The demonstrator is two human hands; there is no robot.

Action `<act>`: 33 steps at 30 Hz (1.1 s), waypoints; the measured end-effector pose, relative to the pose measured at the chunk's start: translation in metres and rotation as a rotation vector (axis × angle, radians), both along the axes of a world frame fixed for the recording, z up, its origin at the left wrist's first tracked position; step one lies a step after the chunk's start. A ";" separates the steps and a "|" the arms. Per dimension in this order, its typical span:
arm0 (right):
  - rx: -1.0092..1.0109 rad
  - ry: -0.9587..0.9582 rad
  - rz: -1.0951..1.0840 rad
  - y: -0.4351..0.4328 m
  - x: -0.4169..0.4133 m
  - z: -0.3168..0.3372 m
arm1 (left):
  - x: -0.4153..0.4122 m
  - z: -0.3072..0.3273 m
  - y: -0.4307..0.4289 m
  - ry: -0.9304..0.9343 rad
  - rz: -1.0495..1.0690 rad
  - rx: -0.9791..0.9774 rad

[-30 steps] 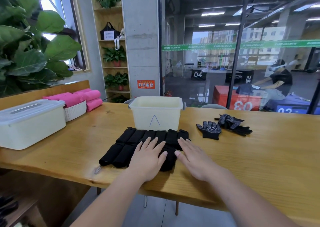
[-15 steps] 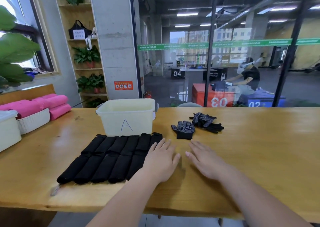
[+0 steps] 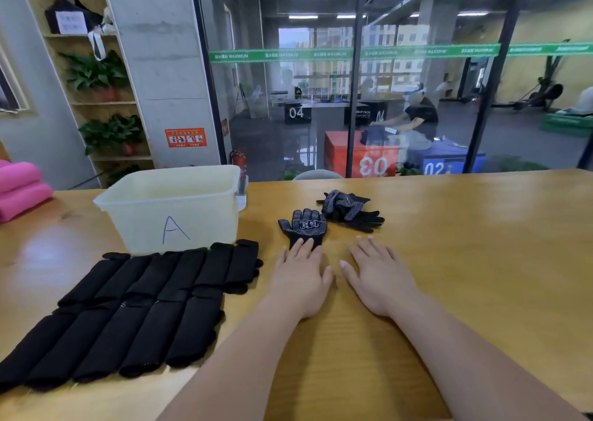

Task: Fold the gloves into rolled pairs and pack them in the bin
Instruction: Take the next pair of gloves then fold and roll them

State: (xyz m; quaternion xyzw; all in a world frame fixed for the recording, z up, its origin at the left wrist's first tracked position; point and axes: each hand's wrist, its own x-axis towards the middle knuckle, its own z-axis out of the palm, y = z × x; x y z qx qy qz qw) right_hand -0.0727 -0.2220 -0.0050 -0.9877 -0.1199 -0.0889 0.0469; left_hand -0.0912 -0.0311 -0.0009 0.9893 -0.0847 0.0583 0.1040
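A flat black dotted glove (image 3: pixel 303 226) lies palm up on the wooden table (image 3: pixel 465 260). My left hand (image 3: pixel 300 276) rests flat with its fingertips on that glove's cuff. My right hand (image 3: pixel 380 276) lies open on bare wood just to the right, holding nothing. A crumpled heap of black gloves (image 3: pixel 349 210) sits behind the flat glove. Several black rolled glove pairs (image 3: pixel 144 308) lie in two rows at the left. The pale bin marked A (image 3: pixel 173 209) stands behind the rolls; its inside is hidden from here.
Pink rolled towels (image 3: pixel 19 186) lie at the far left edge. A glass wall runs behind the table, with a seated person beyond it. Bare wood stretches to the right of my hands.
Both hands have moved right, off the rows of rolled gloves, toward the loose gloves. My left fingertips now touch the flat glove's cuff. The view has swung to the right.
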 end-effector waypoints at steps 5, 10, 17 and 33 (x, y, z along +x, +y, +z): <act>-0.026 -0.028 0.000 0.003 0.039 -0.003 | 0.002 -0.005 -0.001 -0.006 0.034 -0.021; -0.033 -0.030 -0.002 0.010 0.082 -0.001 | 0.002 -0.003 -0.002 -0.025 0.030 -0.047; -0.016 -0.009 -0.025 0.010 0.090 -0.003 | 0.004 -0.007 -0.001 -0.046 0.018 -0.062; 0.272 -0.112 0.222 -0.017 0.078 0.009 | -0.001 -0.004 0.001 -0.100 -0.014 -0.109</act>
